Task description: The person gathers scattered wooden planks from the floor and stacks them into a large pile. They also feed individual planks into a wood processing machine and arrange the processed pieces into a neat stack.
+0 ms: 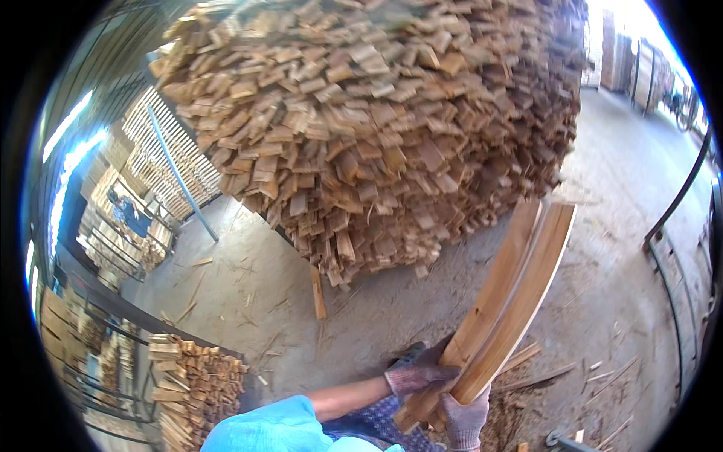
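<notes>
Two long, light-brown wooden boards lie side by side in my grip, slanting up and away to the right, with a narrow gap between them along most of their length. My left hand, in a worn work glove, is closed around the left plank near its lower end. Gloved as well, my right hand is closed on the right board at its near end; part of its fingers is hidden. The boards' far ends overlap the lower right of a huge wood pile in the picture; whether they touch it I cannot tell.
A towering stack of wood pieces fills the space ahead. Shorter pieces are stacked at lower left, beside metal racks. Wood scraps litter the concrete floor. Dark metal frames stand at right; another person is at far left.
</notes>
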